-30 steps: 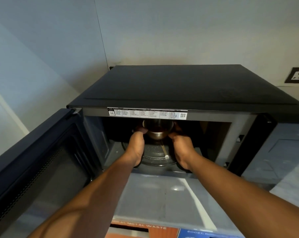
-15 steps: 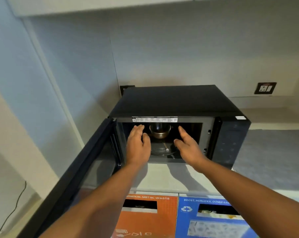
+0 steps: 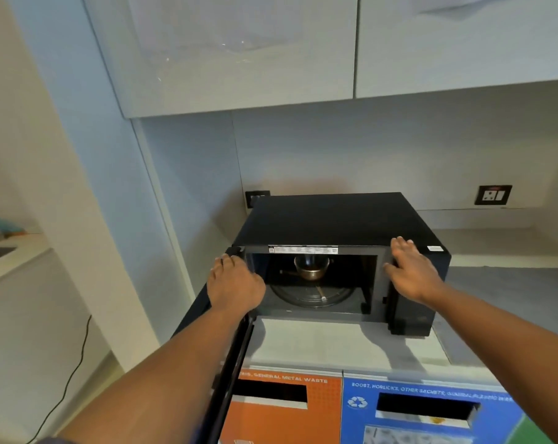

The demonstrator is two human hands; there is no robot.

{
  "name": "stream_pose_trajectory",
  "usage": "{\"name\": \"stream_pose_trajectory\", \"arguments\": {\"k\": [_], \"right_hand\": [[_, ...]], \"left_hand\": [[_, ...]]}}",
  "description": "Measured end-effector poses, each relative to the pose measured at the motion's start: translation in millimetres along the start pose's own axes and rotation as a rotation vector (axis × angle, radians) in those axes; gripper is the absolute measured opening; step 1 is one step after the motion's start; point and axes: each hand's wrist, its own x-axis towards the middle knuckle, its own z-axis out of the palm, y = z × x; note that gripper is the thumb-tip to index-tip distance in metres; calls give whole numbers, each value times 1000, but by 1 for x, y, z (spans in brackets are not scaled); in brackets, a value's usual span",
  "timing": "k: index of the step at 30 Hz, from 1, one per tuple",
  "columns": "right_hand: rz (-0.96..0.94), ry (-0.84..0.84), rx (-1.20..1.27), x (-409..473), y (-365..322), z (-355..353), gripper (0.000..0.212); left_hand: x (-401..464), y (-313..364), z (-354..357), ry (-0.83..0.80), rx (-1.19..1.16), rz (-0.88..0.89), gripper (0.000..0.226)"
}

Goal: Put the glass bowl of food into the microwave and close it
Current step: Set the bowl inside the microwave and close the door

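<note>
The black microwave (image 3: 335, 216) stands on the counter with its cavity exposed. Inside, the glass bowl of food (image 3: 312, 268) rests at the back of the round glass turntable (image 3: 309, 296). The microwave door (image 3: 229, 363) hangs swung out to the left, seen edge-on. My left hand (image 3: 234, 283) lies on the door's top edge near the hinge, fingers resting over it. My right hand (image 3: 410, 270) is flat with spread fingers against the microwave's top right front corner, by the control panel. Neither hand holds the bowl.
White wall cabinets (image 3: 239, 52) hang above. An orange waste bin (image 3: 287, 408) and a blue recycling bin (image 3: 431, 415) sit below the counter edge. A wall socket (image 3: 494, 195) is at the right, a black cable (image 3: 69, 376) runs down at the left.
Both hands let go of the bowl and came out of the cavity. The left went to the door, the right to the microwave's front corner. My head pulled back and up.
</note>
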Motion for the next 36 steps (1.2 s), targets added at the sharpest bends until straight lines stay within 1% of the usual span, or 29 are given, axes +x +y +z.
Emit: {"name": "stream_pose_trajectory", "arguments": {"k": [3,8,13,17,22,28,30,32,36], "right_hand": [[8,-51,-107,2,9,-3,72],[-55,-52,-214,-1,11,-7,72],[-87,-67,-278,-5,9,-11,72],[-104,-58,-371,-8,11,-10,76],[-109,-53,-374,-7,10,-11,84],[-122,-58,-339,-8,9,-17,91],[-121,-69,-325,-6,11,-20,91],[-130,-87,-321,-3,13,-23,85],[-154,-130,-330,2,15,-28,80]], "left_hand": [[0,-6,-2,-64,59,-20,72],[2,-4,-9,-128,70,-20,65],[-2,10,-11,-179,128,-47,71],[-3,24,-9,-188,126,-45,72],[-6,41,-5,-188,110,-5,79],[-6,57,7,-148,31,77,69],[-5,66,12,-137,6,125,66],[-4,76,16,-130,-25,214,64],[-8,99,22,-140,-112,498,61]]}}
